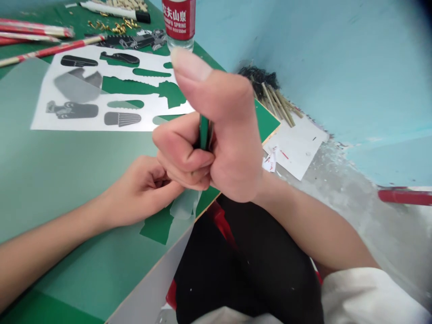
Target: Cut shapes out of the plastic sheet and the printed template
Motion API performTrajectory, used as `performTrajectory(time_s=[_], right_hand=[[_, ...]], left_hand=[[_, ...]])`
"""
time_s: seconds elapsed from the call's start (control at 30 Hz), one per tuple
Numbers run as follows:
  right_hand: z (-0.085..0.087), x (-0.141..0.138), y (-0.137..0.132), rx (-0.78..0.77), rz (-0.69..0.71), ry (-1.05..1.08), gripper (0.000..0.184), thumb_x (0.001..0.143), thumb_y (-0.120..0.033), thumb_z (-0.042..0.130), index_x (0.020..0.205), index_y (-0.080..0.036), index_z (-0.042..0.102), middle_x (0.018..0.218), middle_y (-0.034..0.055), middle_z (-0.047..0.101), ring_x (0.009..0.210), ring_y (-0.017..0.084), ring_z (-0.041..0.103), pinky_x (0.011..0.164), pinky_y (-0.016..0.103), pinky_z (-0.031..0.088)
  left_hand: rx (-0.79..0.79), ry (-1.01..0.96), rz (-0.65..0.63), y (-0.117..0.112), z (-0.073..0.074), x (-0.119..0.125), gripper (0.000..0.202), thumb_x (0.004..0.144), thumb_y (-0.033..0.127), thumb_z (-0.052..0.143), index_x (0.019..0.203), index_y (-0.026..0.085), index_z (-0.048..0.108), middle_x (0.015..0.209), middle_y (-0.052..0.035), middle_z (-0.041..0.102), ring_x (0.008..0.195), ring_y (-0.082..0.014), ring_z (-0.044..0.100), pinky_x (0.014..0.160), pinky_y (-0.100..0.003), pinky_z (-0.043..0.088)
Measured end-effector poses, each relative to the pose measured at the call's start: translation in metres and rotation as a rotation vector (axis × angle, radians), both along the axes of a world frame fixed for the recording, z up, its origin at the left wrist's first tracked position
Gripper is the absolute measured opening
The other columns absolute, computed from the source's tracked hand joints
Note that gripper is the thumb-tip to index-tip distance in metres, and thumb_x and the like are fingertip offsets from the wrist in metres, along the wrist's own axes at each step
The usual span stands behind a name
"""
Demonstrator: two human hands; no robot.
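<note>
A green implement (pixel 204 132), mostly hidden by curled fingers, is held in the closed grip of the right hand (pixel 232 148), its thumb raised, above the edge of a green table (pixel 266 121). The left hand (pixel 143 191) is laid on a translucent sheet (pixel 84 166) spread across the tabletop; its fingertips are partly covered by the right hand, and whether anything is pinched in that grip cannot be told. Just below the left hand, bare green is exposed beside the sheet's irregular edge. A white printed sheet (pixel 148 60), marked with dark shapes and pierced by cut-outs, is partly overlapped by the translucent one. Beyond it are seen dark cut pieces (pixel 148 40), brass-coloured fasteners (pixel 119 27), a marker (pixel 114 10), red-and-white sticks (pixel 64 47) and a red-labelled bottle (pixel 180 20). Bundled sticks (pixel 281 105) are set by the blue wall (pixel 337 67).
</note>
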State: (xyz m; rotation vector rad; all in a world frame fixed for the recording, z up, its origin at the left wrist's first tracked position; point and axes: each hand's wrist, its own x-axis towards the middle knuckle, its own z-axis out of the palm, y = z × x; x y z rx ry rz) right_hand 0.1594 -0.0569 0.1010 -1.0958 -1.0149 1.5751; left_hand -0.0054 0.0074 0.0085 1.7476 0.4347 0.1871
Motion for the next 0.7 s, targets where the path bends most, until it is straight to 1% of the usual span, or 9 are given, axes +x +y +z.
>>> performTrajectory(time_s=[0.1, 0.17, 0.23, 0.33, 0.4, 0.5, 0.6, 0.63, 0.7], right_hand=[[-0.008, 0.004, -0.004, 0.112, 0.042, 0.100, 0.058, 0.111, -0.019, 0.027, 0.054, -0.025, 0.020, 0.055, -0.0070, 0.011, 0.048, 0.006, 0.012, 0.045, 0.025, 0.013], [-0.012, 0.006, -0.005, 0.155, 0.080, 0.142, 0.053, 0.108, -0.015, 0.026, 0.057, -0.024, 0.021, 0.060, -0.0067, 0.011, 0.049, 0.006, 0.013, 0.047, 0.023, 0.016], [-0.015, 0.007, -0.004, 0.179, 0.111, 0.170, 0.050, 0.107, -0.015, 0.025, 0.058, -0.025, 0.022, 0.062, -0.0066, 0.011, 0.049, 0.005, 0.014, 0.047, 0.023, 0.017], [-0.018, 0.006, -0.004, 0.205, 0.109, 0.202, 0.049, 0.107, -0.015, 0.026, 0.059, -0.026, 0.023, 0.062, -0.0070, 0.011, 0.048, 0.006, 0.014, 0.045, 0.024, 0.015], [-0.019, 0.005, -0.004, 0.224, 0.100, 0.209, 0.049, 0.106, -0.015, 0.025, 0.059, -0.027, 0.024, 0.062, -0.0071, 0.011, 0.047, 0.006, 0.013, 0.045, 0.025, 0.014], [-0.016, 0.005, -0.006, 0.198, 0.073, 0.175, 0.050, 0.109, -0.019, 0.025, 0.059, -0.028, 0.023, 0.060, -0.0072, 0.011, 0.047, 0.007, 0.014, 0.046, 0.027, 0.012], [-0.011, 0.005, -0.008, 0.148, 0.055, 0.166, 0.053, 0.111, -0.023, 0.027, 0.058, -0.028, 0.025, 0.056, -0.0076, 0.014, 0.047, 0.007, 0.014, 0.047, 0.027, 0.012], [-0.010, 0.005, -0.008, 0.126, 0.051, 0.171, 0.054, 0.110, -0.022, 0.027, 0.057, -0.028, 0.025, 0.054, -0.0077, 0.015, 0.046, 0.007, 0.014, 0.047, 0.027, 0.012], [-0.009, 0.004, -0.007, 0.095, 0.032, 0.189, 0.053, 0.107, -0.015, 0.030, 0.055, -0.028, 0.024, 0.053, -0.0077, 0.015, 0.044, 0.006, 0.014, 0.046, 0.027, 0.011]], left_hand=[[-0.030, 0.011, -0.002, 0.000, 0.001, 0.001, 0.037, 0.094, 0.035, 0.068, 0.063, 0.022, 0.053, 0.056, -0.0005, 0.053, 0.053, -0.0130, 0.037, 0.047, -0.030, 0.022], [-0.043, 0.028, -0.005, 0.000, 0.002, 0.001, 0.035, 0.094, 0.034, 0.068, 0.064, 0.022, 0.055, 0.057, -0.0005, 0.055, 0.052, -0.0125, 0.037, 0.047, -0.030, 0.021], [-0.050, 0.032, -0.009, 0.000, 0.003, 0.001, 0.035, 0.094, 0.034, 0.068, 0.064, 0.022, 0.055, 0.057, -0.0003, 0.054, 0.052, -0.0123, 0.037, 0.046, -0.029, 0.021], [-0.042, -0.007, -0.017, 0.000, 0.004, 0.002, 0.034, 0.093, 0.032, 0.068, 0.064, 0.021, 0.054, 0.057, 0.0003, 0.054, 0.052, -0.0120, 0.038, 0.046, -0.028, 0.023], [-0.028, -0.031, -0.013, -0.001, 0.006, 0.002, 0.034, 0.096, 0.030, 0.064, 0.065, 0.021, 0.054, 0.058, 0.0008, 0.054, 0.054, -0.0114, 0.039, 0.047, -0.026, 0.025], [-0.014, -0.036, -0.001, -0.003, 0.008, 0.004, 0.033, 0.097, 0.027, 0.062, 0.066, 0.020, 0.053, 0.059, 0.0014, 0.054, 0.055, -0.0104, 0.040, 0.047, -0.025, 0.026], [-0.008, -0.036, 0.006, -0.003, 0.008, 0.004, 0.032, 0.096, 0.027, 0.062, 0.066, 0.020, 0.053, 0.059, 0.0014, 0.053, 0.056, -0.0105, 0.040, 0.048, -0.024, 0.027], [-0.007, -0.034, 0.007, -0.003, 0.008, 0.004, 0.032, 0.097, 0.028, 0.062, 0.066, 0.020, 0.054, 0.059, 0.0012, 0.053, 0.056, -0.0107, 0.040, 0.048, -0.024, 0.027], [-0.005, -0.029, 0.009, -0.002, 0.007, 0.004, 0.033, 0.096, 0.029, 0.062, 0.065, 0.020, 0.054, 0.060, 0.0005, 0.053, 0.056, -0.0113, 0.040, 0.048, -0.025, 0.028]])
